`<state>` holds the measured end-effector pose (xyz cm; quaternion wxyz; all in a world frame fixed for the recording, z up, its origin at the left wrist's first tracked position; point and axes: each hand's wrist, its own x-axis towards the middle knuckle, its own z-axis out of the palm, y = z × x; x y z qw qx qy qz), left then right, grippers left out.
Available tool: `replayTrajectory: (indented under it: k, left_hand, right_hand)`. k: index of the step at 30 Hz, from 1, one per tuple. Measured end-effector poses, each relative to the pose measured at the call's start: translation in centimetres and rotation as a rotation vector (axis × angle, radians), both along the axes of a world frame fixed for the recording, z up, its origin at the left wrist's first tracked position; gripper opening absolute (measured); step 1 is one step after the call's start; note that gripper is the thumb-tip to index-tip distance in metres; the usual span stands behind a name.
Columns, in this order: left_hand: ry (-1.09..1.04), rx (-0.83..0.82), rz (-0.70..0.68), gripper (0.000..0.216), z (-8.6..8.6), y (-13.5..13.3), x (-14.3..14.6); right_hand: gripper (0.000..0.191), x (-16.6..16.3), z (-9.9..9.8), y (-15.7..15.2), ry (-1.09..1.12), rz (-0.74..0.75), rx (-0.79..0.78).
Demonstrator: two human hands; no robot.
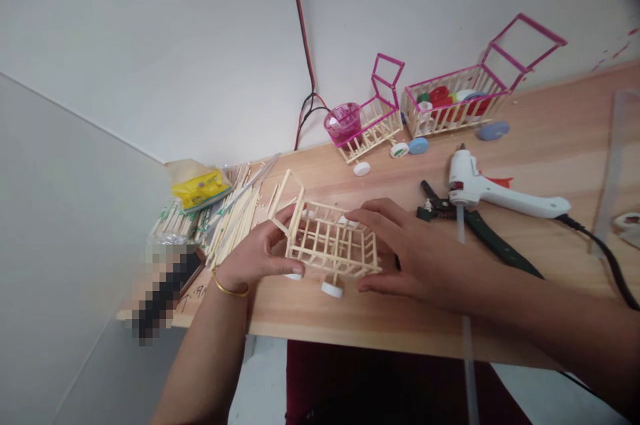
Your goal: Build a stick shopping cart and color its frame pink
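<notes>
Between my hands is a small toy cart [333, 245] built from plain wooden sticks, with white bottle-cap wheels [332, 290] under it and an upright handle frame at its left end. My left hand [260, 248] grips the handle end, thumb at the near side and fingers behind. My right hand [400, 245] curves around the other end, fingers along the far rail and thumb at the near corner. The cart's wheels are at table level; whether they bear its weight I cannot tell.
Behind stand two pink-trimmed stick carts, a smaller one [377, 128] holding a pink cup [345, 122] and a larger one [455, 105] full of caps. A glue gun [480, 185] and cutting pliers [500, 242] lie right. Loose sticks [237, 215] and a yellow packet [200, 188] lie left.
</notes>
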<state>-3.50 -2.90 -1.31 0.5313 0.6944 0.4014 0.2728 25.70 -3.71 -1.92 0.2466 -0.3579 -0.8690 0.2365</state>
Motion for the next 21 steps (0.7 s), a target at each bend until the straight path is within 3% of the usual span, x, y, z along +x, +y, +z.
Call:
replayTrajectory:
  k: [5,14,21]
  left_hand:
    - [-0.005,-0.036,-0.016,0.101,0.12,0.14,0.36]
    - [0.171,0.048,0.029,0.107,0.32,0.15,-0.06]
    - [0.018,-0.004,-0.011,0.102,0.06,0.17,0.03]
  right_hand:
    - [0.067,-0.02,0.03,0.14,0.027,0.007,-0.032]
    - [0.065,0.01,0.13,0.12,0.034,-0.002,-0.009]
    - [0.068,-0.09,-0.12,0.28,0.034,0.003,-0.064]
